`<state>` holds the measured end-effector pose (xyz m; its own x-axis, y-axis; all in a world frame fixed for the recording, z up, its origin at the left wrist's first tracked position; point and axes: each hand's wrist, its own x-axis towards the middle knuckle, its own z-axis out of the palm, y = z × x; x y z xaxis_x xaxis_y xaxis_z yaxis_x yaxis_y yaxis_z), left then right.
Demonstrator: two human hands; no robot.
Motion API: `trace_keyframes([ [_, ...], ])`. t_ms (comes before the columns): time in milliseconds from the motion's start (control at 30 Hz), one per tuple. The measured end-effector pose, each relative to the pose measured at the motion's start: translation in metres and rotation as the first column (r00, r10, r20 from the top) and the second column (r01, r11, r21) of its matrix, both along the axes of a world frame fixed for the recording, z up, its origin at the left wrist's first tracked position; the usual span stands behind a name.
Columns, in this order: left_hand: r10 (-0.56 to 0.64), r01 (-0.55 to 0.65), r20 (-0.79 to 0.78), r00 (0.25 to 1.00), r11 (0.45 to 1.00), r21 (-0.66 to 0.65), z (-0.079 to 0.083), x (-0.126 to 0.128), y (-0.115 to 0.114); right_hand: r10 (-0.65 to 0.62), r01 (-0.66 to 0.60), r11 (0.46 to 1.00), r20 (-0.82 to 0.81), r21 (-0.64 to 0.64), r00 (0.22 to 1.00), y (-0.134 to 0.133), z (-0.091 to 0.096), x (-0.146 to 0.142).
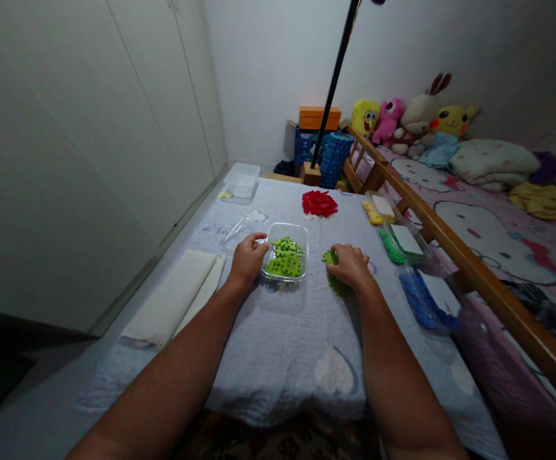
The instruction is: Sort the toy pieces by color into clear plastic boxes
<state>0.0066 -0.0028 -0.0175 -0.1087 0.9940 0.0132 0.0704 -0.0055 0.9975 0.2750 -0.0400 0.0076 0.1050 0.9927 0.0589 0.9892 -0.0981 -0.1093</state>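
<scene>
A clear plastic container (301, 239) holding several light green pieces (285, 259) sits mid-blanket. My left hand (247, 257) grips the container's left rim, fingers curled on it. My right hand (352, 265) lies palm down over a loose pile of green pieces (336, 284) just right of the container, fingers curled on them; whether any are pinched is hidden.
A red pile (319, 203) lies further back. Containers of yellow (373, 214), green (392, 248) and blue (419, 300) pieces line the right, by a wooden bed rail (450, 239). A clear lid (239, 230), an empty box (242, 182) and folded cloth (177, 297) lie left.
</scene>
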Motion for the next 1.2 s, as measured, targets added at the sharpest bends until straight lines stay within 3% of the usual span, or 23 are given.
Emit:
trace_keyframes([
  [133, -0.003, 0.003, -0.002, 1.000, 1.000, 0.005, 0.001, 0.001, -0.001, -0.013, 0.015, 0.999, -0.041, 0.037, 0.999, 0.002, 0.000, -0.001],
  [267, 0.005, -0.004, -0.019, 1.000, 1.000, 0.015, 0.003, 0.001, -0.001, 0.009, 0.029, 0.981, -0.193, 0.190, 0.981, 0.006, 0.005, -0.004],
  [367, 0.004, -0.004, -0.009, 1.000, 1.000, 0.007, 0.004, 0.001, -0.001, 0.146, -0.029, 0.946, -0.344, 0.322, 0.928, 0.006, 0.016, -0.013],
  [467, 0.014, -0.014, 0.012, 1.000, 1.000, -0.006, 0.004, 0.002, -0.002, 0.318, -0.159, 0.909, -0.396, 0.385, 0.861, 0.003, 0.030, -0.030],
  [567, 0.010, -0.010, 0.020, 1.000, 1.000, -0.006, 0.005, 0.002, -0.002, 0.447, -0.323, 0.877, -0.360, 0.354, 0.819, -0.001, 0.044, -0.052],
  [700, -0.009, 0.009, -0.004, 1.000, 1.000, 0.011, 0.006, 0.001, -0.003, 0.486, -0.438, 0.870, -0.242, 0.226, 0.840, 0.001, 0.054, -0.078],
  [967, -0.007, 0.009, -0.049, 0.999, 0.999, 0.040, 0.003, 0.000, 0.000, 0.449, -0.449, 0.893, 0.014, -0.029, 0.893, 0.027, 0.059, -0.105],
  [1200, -0.017, 0.019, -0.060, 0.998, 0.999, 0.042, 0.002, -0.001, 0.001, 0.455, -0.454, 0.890, 0.034, -0.029, 0.890, 0.039, 0.049, -0.115],
])
